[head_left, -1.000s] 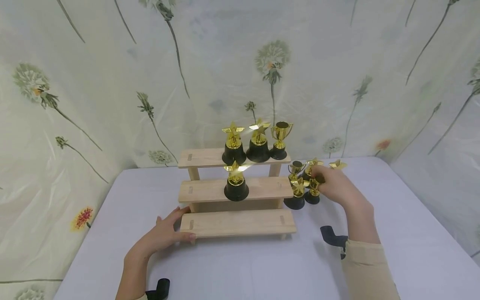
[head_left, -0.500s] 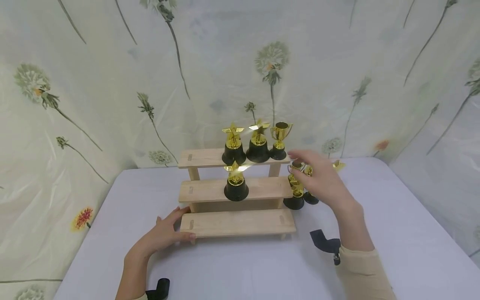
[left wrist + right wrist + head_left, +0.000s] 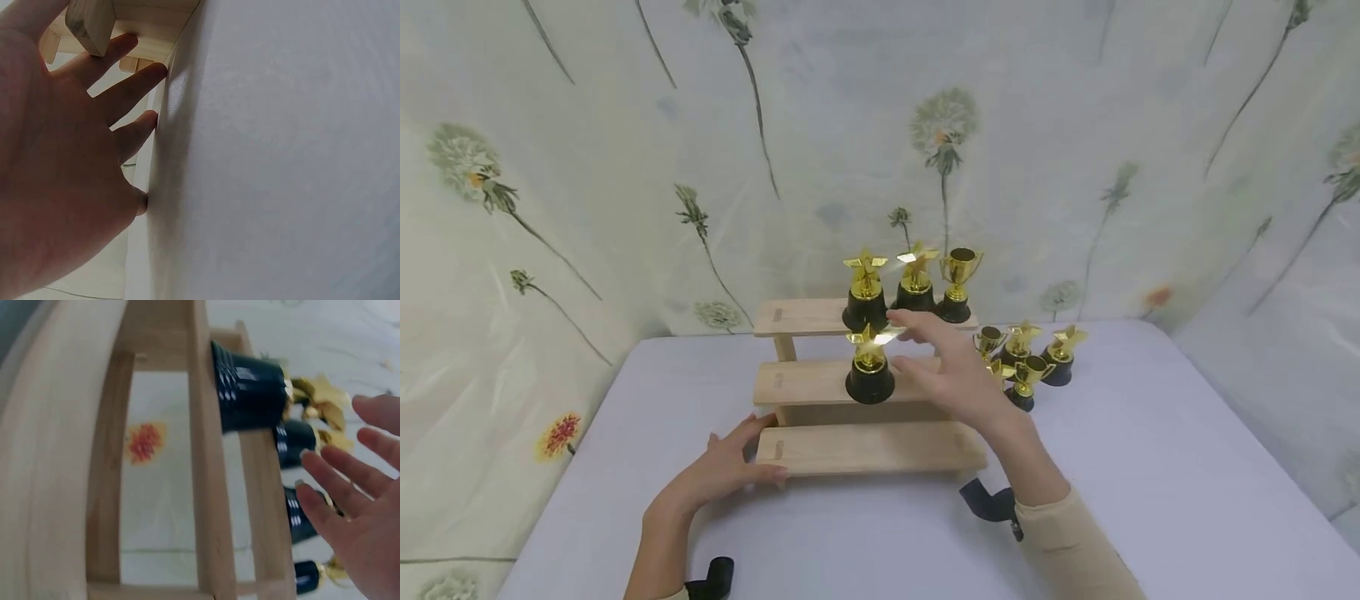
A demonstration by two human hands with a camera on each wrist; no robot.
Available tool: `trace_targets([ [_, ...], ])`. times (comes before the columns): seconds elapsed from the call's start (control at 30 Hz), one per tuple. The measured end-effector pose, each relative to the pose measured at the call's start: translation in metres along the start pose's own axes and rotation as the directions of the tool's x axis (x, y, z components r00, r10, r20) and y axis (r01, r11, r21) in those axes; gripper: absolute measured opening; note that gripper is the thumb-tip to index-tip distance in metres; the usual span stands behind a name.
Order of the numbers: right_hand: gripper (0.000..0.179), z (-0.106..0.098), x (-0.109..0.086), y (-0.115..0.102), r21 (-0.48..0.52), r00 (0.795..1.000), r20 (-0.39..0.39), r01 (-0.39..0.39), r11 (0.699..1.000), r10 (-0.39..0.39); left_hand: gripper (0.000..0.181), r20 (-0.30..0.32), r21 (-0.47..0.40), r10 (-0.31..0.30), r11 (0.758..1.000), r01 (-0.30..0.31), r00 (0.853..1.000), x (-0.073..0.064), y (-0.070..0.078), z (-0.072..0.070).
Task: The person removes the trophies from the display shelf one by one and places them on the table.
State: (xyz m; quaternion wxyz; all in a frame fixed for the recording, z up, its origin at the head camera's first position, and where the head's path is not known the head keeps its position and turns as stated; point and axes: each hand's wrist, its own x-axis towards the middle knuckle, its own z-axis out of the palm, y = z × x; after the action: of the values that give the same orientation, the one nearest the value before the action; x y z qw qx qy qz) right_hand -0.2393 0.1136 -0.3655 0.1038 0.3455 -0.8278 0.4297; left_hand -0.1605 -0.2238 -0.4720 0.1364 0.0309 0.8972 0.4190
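Observation:
A three-step wooden stand (image 3: 872, 450) stands on the table. My left hand (image 3: 722, 467) rests against its left end, thumb at the front of the lowest step; in the left wrist view its fingers (image 3: 134, 94) are spread and fairly straight, some tips near the cloth. A gold star trophy (image 3: 870, 375) with a black base stands upright on the middle step. Just right of it is my right hand (image 3: 958, 375), fingers apart and holding nothing; the right wrist view shows this hand (image 3: 369, 494) beside the trophies. Contact with the star trophy cannot be told.
Two star trophies (image 3: 865, 292) and a cup trophy (image 3: 958, 283) stand on the top step. Right of the stand, several more trophies (image 3: 1058, 354) are grouped on the white-covered table (image 3: 1150, 467). A flower-printed curtain (image 3: 820, 125) hangs behind.
My right hand has moved left, from the grouped trophies over to the star trophy on the middle step. My left hand keeps its place at the stand. The trophies on the stand have not moved.

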Motion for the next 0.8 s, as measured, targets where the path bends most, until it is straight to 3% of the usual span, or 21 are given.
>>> trace_targets([
  [0.17, 0.066, 0.018, 0.003, -0.005, -0.069, 0.998, 0.063, 0.030, 0.997, -0.025, 0.095, 0.002, 0.011, -0.011, 1.000, 0.011, 1.000, 0.002, -0.001, 0.001],
  [0.33, 0.073, 0.023, 0.005, -0.006, -0.080, 0.997, 0.045, 0.066, 0.995, -0.063, 0.095, -0.001, 0.027, -0.013, 1.000, 0.013, 1.000, 0.004, -0.001, 0.001],
  [0.57, 0.062, 0.026, 0.003, -0.004, -0.069, 0.996, 0.041, 0.088, 0.994, -0.085, 0.094, 0.003, 0.026, -0.019, 0.999, 0.019, 1.000, 0.004, -0.002, 0.001],
  [0.8, 0.050, 0.027, 0.003, -0.003, -0.066, 0.991, -0.041, 0.122, 0.990, -0.125, 0.094, 0.001, 0.027, -0.004, 1.000, 0.004, 1.000, 0.002, 0.002, 0.000],
])
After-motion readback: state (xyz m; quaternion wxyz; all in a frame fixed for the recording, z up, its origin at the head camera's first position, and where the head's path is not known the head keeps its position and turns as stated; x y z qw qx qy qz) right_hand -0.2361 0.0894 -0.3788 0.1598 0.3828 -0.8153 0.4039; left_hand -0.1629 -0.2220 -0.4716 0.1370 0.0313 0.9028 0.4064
